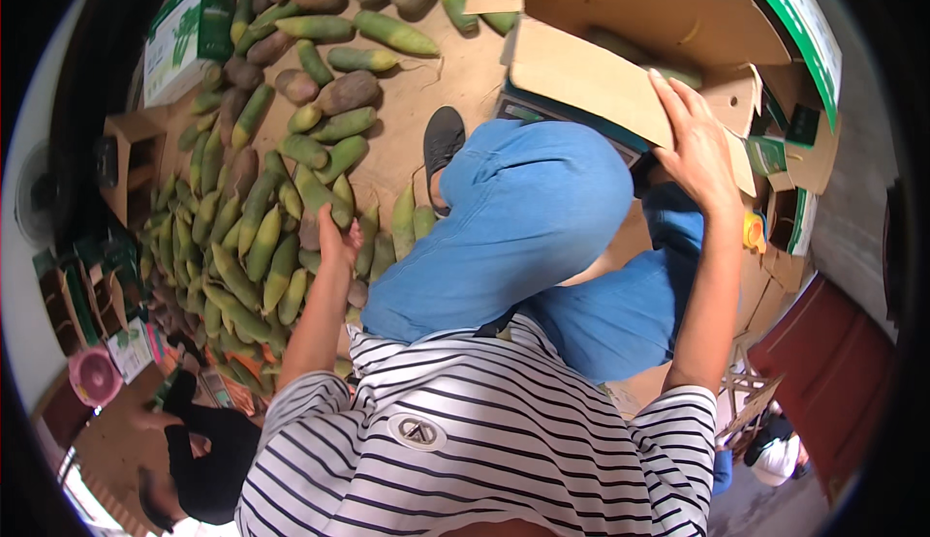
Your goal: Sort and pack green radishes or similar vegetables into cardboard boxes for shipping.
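Note:
My left hand (336, 239) reaches down into a heap of long green and yellowish vegetables (254, 215) on the brown floor, its fingers closed around one of them (312, 210). My right hand (694, 146) grips the flap edge of an open cardboard box (601, 24) at the upper right. A few of the same vegetables lie inside that box. My bent knees in blue jeans (528, 219) sit between the two hands, with a dark shoe (443, 140) planted on the floor.
More vegetables (373, 33) spread along the top of the floor. A white-and-green carton (177, 38) stands at the upper left. Flattened and folded cartons (790, 150) pile up on the right. Another person in black (199, 450) crouches at the lower left near a pink bowl (94, 374).

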{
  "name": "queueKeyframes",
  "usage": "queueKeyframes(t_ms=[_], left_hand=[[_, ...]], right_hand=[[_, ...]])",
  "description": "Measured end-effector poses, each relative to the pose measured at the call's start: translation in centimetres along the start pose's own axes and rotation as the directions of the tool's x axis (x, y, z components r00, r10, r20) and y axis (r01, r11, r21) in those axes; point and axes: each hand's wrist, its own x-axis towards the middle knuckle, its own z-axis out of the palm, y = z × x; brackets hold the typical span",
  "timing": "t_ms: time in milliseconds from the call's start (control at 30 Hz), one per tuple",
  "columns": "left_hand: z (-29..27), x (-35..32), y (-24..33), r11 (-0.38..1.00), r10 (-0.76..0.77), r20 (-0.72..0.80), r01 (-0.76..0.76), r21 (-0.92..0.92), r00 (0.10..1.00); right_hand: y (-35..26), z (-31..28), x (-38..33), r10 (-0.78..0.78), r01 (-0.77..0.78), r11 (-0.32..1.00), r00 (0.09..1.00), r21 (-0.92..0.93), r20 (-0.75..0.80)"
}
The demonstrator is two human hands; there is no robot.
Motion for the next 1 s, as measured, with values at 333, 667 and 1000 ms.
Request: queueKeyframes(t_ms=[333,667,1000], left_hand=[[10.1,-13.7,5.7,0.925,0.334,0.465,-0.381,0.009,0.82],[27.0,-22.6,11.2,-0.074,0.553,0.826,-0.994,-0.085,-0.112],[20.4,-15.2,7.3,-0.208,0.617,0.783,-0.976,0.061,-0.082]], right_hand=[[0.5,0.8,-0.6,0.032,-0.035,0.997,0.998,-0.067,-0.056],[-0.1,0.2,-0.7,0.029,-0.029,1.0,0.999,-0.009,-0.023],[0.1,-0.5,-0.9,-0.001,0.001,1.0,0.999,0.003,-0.039]])
